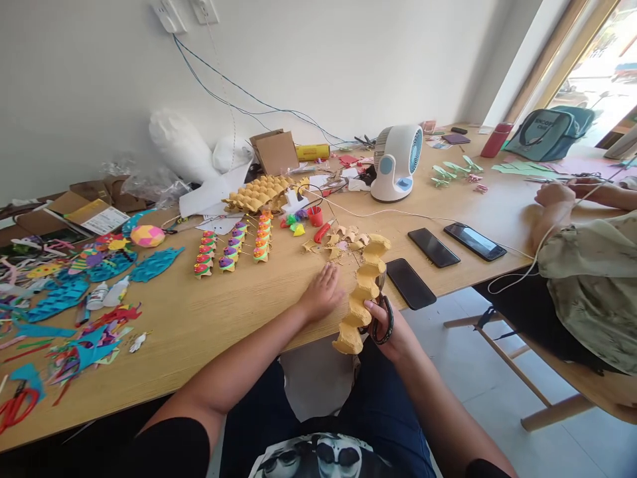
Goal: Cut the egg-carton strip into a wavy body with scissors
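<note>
My right hand (395, 337) is closed at the table's front edge, holding a yellow strip of egg carton (367, 291) and a pair of black-handled scissors (387, 324). The strip stands tilted, and the scissor blades are mostly hidden behind it. My left hand (322, 292) rests on the tabletop with its fingers stretched out and nothing in it. Just beyond it lie cut egg carton pieces (348, 240) and a red-handled cutter (323, 232). Several painted carton caterpillars (231, 249) stand in rows to the left.
Dark phones (411, 284) lie right of my hand. A white fan (397, 166) stands behind, its cable (428, 218) crossing the table. More egg cartons (261, 192) lie at the back. Paper scraps (89, 345) cover the left side. Another person's hands (555, 194) rest at far right.
</note>
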Tool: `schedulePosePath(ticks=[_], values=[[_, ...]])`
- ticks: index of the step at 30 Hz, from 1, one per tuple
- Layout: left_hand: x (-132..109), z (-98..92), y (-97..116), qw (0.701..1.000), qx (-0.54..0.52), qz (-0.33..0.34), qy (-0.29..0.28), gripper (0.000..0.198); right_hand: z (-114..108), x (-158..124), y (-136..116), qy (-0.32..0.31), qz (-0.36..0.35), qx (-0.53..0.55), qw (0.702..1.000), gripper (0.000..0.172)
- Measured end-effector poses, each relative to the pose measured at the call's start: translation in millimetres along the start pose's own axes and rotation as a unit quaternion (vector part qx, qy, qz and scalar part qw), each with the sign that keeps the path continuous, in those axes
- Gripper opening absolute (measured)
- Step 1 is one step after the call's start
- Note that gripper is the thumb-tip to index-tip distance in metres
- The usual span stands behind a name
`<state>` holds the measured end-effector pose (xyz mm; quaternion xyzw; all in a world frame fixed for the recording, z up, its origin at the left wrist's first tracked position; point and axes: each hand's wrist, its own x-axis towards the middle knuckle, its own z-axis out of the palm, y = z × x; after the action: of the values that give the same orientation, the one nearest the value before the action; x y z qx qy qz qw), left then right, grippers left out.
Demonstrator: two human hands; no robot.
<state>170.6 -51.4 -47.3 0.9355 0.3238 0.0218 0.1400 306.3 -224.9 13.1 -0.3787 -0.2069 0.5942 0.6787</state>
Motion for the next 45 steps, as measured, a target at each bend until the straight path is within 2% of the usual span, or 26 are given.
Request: schedulePosePath(ticks=[2,4,6,8,9,11,13,14,15,17,19,23,25,26,28,30,31,32,34,36,37,38,40,42,45], values=[[-10.9,-4.8,-7.1,0.997,0.015,0.068,-0.035,0.075,-1.0,1.0,0.1,0.006,-0.003,-0.006,1.0,0.062],[-14.6,-13.8,-16.7,0.998,0.013,0.047,-0.045,0.075,-1.7,3.5,1.3,0.011,-0.005,-0.008,1.0,0.061],[-12.3,-25.6,-23.3,1.0,-0.009,-0.011,-0.005,0.074,-0.3,7.4,3.7,0.01,-0.004,-0.008,1.0,0.057],[-10.3,-36.7,-22.7,0.995,-0.072,-0.024,0.065,0.071,3.3,12.2,7.5,0.008,0.002,-0.014,1.0,0.053],[-11.2,-40.8,-19.3,0.986,-0.131,-0.009,0.099,0.066,5.7,14.9,9.8,0.009,0.005,-0.02,1.0,0.051],[-18.4,-44.9,-8.6,0.949,-0.283,0.028,0.137,0.053,10.9,20.6,15.1,0.013,0.007,-0.035,0.999,0.048],[-31.2,-44.6,2.8,0.904,-0.415,0.04,0.091,0.049,16.3,26.9,21.2,0.013,0.006,-0.053,0.999,0.048],[-38.6,-43.6,6.9,0.888,-0.451,0.031,0.082,0.05,19.1,30.2,24.3,0.013,0.005,-0.063,0.998,0.048],[-46.0,-42.7,9.4,0.878,-0.469,0.018,0.096,0.059,22.2,33.6,27.5,0.014,0.004,-0.075,0.997,0.049],[-60.2,-42.4,9.0,0.868,-0.475,0.0,0.146,0.091,29.9,40.4,34.2,0.008,0.003,-0.104,0.995,0.048],[-72.3,-45.1,2.5,0.871,-0.458,-0.017,0.18,0.104,40.2,47.1,41.9,-0.012,0.007,-0.131,0.991,0.048],[-90.7,-55.1,-21.7,0.841,-0.511,-0.043,0.173,0.079,64.6,62.1,60.7,-0.055,0.048,-0.13,0.989,0.051],[-98.5,-59.2,-38.0,0.832,-0.514,-0.072,0.194,0.073,73.9,71.2,67.2,-0.073,0.081,-0.13,0.986,0.053],[-102.3,-60.7,-47.0,0.84,-0.491,-0.092,0.211,0.07,76.8,76.1,68.2,-0.083,0.092,-0.143,0.982,0.053],[-109.2,-62.5,-65.6,0.875,-0.394,-0.145,0.24,0.064,79.0,86.2,64.3,-0.102,0.084,-0.212,0.968,0.05],[-114.2,-62.7,-82.6,0.914,-0.267,-0.176,0.247,0.056,77.6,95.9,53.5,-0.116,0.044,-0.352,0.928,0.042],[-115.5,-62.4,-89.7,0.931,-0.205,-0.182,0.243,0.053,76.3,100.3,46.7,-0.102,0.005,-0.447,0.889,0.037],[-116.1,-61.8,-95.3,0.941,-0.153,-0.186,0.236,0.051,75.0,104.4,39.8,-0.087,-0.032,-0.556,0.826,0.035],[-115.2,-60.7,-102.2,0.955,-0.077,-0.196,0.209,0.051,73.7,111.4,28.6,-0.055,-0.069,-0.737,0.671,0.035],[-113.0,-61.3,-104.3,0.962,-0.017,-0.201,0.181,0.055,74.9,117.3,23.3,-0.045,-0.065,-0.828,0.556,0.037],[-111.9,-62.9,-104.3,0.964,0.011,-0.201,0.173,0.058,76.3,119.9,22.9,-0.043,-0.059,-0.855,0.514,0.038],[-111.0,-65.5,-104.2,0.965,0.035,-0.2,0.166,0.06,78.1,122.5,23.8,-0.043,-0.053,-0.873,0.483,0.037],[-109.0,-73.0,-104.8,0.964,0.067,-0.202,0.157,0.063,82.0,127.9,27.7,-0.041,-0.044,-0.895,0.443,0.035],[-105.8,-81.7,-107.4,0.965,0.072,-0.207,0.145,0.065,85.6,133.6,31.4,-0.034,-0.03,-0.904,0.425,0.033],[-97.8,-89.1,-113.6,0.967,0.046,-0.185,0.169,0.055,89.9,141.4,32.5,-0.021,-0.004,-0.907,0.42,0.034]])
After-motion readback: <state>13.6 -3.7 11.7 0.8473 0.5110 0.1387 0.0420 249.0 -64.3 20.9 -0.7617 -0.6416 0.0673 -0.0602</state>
